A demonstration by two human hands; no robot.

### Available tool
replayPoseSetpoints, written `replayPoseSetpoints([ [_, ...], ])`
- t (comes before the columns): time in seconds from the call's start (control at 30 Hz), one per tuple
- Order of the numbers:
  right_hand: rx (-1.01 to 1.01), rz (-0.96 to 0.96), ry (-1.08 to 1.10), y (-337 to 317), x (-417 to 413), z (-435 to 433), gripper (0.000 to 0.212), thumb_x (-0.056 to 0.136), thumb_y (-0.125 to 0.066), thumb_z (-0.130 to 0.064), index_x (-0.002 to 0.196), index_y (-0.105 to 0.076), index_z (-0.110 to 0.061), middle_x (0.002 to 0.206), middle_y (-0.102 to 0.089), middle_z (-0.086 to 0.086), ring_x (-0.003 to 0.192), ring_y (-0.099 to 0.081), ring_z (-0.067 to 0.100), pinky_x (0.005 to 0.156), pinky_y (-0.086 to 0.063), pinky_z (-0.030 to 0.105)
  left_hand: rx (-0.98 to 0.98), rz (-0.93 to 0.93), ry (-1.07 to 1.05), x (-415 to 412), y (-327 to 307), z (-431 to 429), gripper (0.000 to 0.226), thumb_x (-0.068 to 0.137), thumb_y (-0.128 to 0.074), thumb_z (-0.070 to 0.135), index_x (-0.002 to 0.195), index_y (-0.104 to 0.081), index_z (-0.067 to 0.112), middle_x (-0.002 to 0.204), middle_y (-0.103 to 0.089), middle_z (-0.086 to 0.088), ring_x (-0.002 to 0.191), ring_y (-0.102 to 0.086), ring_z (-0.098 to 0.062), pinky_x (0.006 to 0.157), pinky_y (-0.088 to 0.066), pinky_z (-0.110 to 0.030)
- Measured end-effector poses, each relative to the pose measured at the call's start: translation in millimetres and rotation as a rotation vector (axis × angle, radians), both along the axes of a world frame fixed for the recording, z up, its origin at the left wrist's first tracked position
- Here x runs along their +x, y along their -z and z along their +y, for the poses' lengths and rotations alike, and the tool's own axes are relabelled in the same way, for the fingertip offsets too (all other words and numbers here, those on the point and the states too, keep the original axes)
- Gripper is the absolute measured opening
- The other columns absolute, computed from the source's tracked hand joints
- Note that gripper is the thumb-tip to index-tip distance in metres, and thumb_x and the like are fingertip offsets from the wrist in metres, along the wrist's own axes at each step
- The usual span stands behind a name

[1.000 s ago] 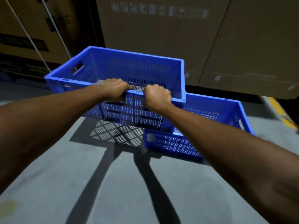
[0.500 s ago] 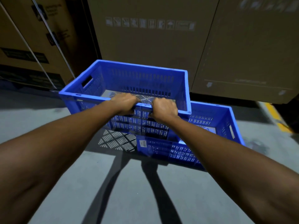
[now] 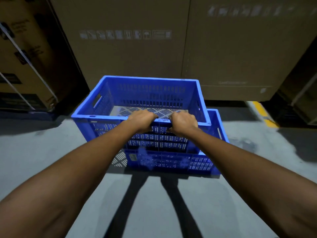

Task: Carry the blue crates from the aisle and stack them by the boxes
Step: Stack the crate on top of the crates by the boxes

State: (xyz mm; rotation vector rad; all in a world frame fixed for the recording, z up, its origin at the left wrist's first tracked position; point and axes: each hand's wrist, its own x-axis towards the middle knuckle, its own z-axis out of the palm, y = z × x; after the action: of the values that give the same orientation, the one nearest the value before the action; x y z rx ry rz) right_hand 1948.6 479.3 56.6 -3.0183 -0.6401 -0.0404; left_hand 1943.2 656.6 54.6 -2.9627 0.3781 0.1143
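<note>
I hold an empty blue slotted crate by the middle of its near rim. My left hand and my right hand grip that rim side by side. The crate hangs over a second blue crate that stands on the grey floor, and is shifted to its left. I cannot tell whether the two crates touch. Most of the lower crate's inside is hidden by the upper one.
Tall brown cardboard boxes stand right behind the crates, with more strapped boxes at the left. A yellow floor line runs at the right. Grey concrete floor spreads around the crates.
The held crate has moved right and down, from beside the floor crate to mostly over it. The boxes look nearer.
</note>
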Motion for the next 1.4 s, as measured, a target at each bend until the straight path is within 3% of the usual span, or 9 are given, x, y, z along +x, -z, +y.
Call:
replayPoseSetpoints([
  [0.3, 0.017, 0.037, 0.07, -1.2, 7.5, -68.0, 0.027, 0.081, -0.076, -0.043, 0.084, -0.058, -0.022, 0.084, -0.053, -0.001, 0.089, -0.06, 0.026, 0.07, -0.04, 0.035, 0.021, 0.016, 0.1, 12.5, -2.5, -70.4, 0.021, 0.083, -0.069, 0.022, 0.102, -0.059, 0.018, 0.093, -0.064, -0.004, 0.087, -0.061, -0.028, 0.063, -0.042, -0.036],
  [0.77, -0.018, 0.036, 0.092, 5.8, 27.7, -140.7, 0.026, 0.079, -0.075, -0.049, 0.093, -0.066, -0.028, 0.079, -0.058, -0.004, 0.074, -0.053, 0.019, 0.066, -0.04, 0.033, -0.01, -0.009, 0.12, 28.6, 7.7, -140.2, 0.019, 0.081, -0.068, 0.015, 0.097, -0.058, 0.016, 0.081, -0.058, -0.002, 0.076, -0.056, -0.025, 0.059, -0.041, -0.036],
  [0.9, -0.046, 0.032, 0.069, 7.9, 29.7, -141.9, 0.03, 0.079, -0.072, -0.053, 0.092, -0.065, -0.027, 0.086, -0.066, -0.001, 0.074, -0.055, 0.02, 0.065, -0.044, 0.034, -0.061, 0.03, 0.177, 23.6, 2.1, -138.6, 0.038, 0.085, -0.069, 0.041, 0.109, -0.054, 0.016, 0.086, -0.056, 0.002, 0.08, -0.053, -0.021, 0.063, -0.038, -0.035],
  [0.97, -0.073, 0.051, 0.057, 7.6, 29.7, -141.8, 0.049, 0.075, -0.064, -0.072, 0.087, -0.063, -0.025, 0.08, -0.064, -0.002, 0.071, -0.057, 0.018, 0.064, -0.045, 0.034, -0.143, 0.119, 0.221, 21.0, -0.2, -132.4, 0.053, 0.088, -0.056, 0.06, 0.117, -0.05, 0.017, 0.086, -0.055, 0.002, 0.078, -0.052, -0.02, 0.065, -0.04, -0.033],
  [1.07, -0.042, 0.147, 0.064, 2.3, 24.8, -142.1, 0.085, 0.065, -0.026, -0.099, 0.082, -0.064, -0.024, 0.073, -0.062, -0.004, 0.071, -0.058, 0.016, 0.068, -0.047, 0.034, -0.284, 0.233, 0.16, 18.2, -1.8, -111.1, 0.061, 0.092, -0.026, 0.071, 0.118, -0.05, 0.022, 0.095, -0.063, -0.004, 0.082, -0.057, -0.021, 0.072, -0.047, -0.036],
  [1.13, 0.021, 0.221, 0.088, -3.0, 21.3, -140.0, 0.101, 0.064, -0.006, -0.099, 0.091, -0.068, -0.024, 0.084, -0.065, -0.001, 0.081, -0.06, 0.02, 0.074, -0.046, 0.038, -0.289, 0.206, 0.056, 16.7, -0.2, -94.9, 0.068, 0.09, -0.014, 0.075, 0.116, -0.051, 0.024, 0.104, -0.065, -0.01, 0.087, -0.058, -0.022, 0.075, -0.045, -0.037],
  [1.2, 0.039, 0.29, 0.146, -8.9, 22.3, -130.8, 0.104, 0.073, 0.002, -0.092, 0.113, -0.067, -0.026, 0.114, -0.067, 0.005, 0.103, -0.059, 0.025, 0.083, -0.043, 0.043, -0.279, 0.15, -0.026, 17.8, 2.6, -87.0, 0.078, 0.087, -0.007, 0.077, 0.125, -0.05, 0.023, 0.118, -0.064, -0.016, 0.101, -0.059, -0.029, 0.084, -0.046, -0.043],
  [1.3, 0.035, 0.333, 0.182, -8.3, 28.3, -101.5, 0.104, 0.078, 0.011, -0.084, 0.148, -0.04, -0.027, 0.153, -0.042, 0.008, 0.137, -0.042, 0.031, 0.105, -0.034, 0.053, -0.331, 0.062, -0.13, 22.0, 7.8, -92.4, 0.08, 0.09, -0.004, 0.073, 0.151, -0.025, 0.024, 0.156, -0.031, -0.016, 0.141, -0.033, -0.035, 0.111, -0.031, -0.057],
  [1.4, 0.07, 0.205, 0.146, 8.9, 32.5, -77.7, 0.098, 0.079, 0.012, -0.08, 0.151, -0.031, -0.03, 0.154, -0.039, 0.011, 0.138, -0.039, 0.034, 0.106, -0.036, 0.057, -0.364, -0.243, -0.256, 15.9, 19.3, -102.0, 0.07, 0.098, -0.018, 0.053, 0.156, 0.005, 0.022, 0.163, 0.011, -0.014, 0.15, 0.008, -0.032, 0.12, -0.009, -0.053],
])
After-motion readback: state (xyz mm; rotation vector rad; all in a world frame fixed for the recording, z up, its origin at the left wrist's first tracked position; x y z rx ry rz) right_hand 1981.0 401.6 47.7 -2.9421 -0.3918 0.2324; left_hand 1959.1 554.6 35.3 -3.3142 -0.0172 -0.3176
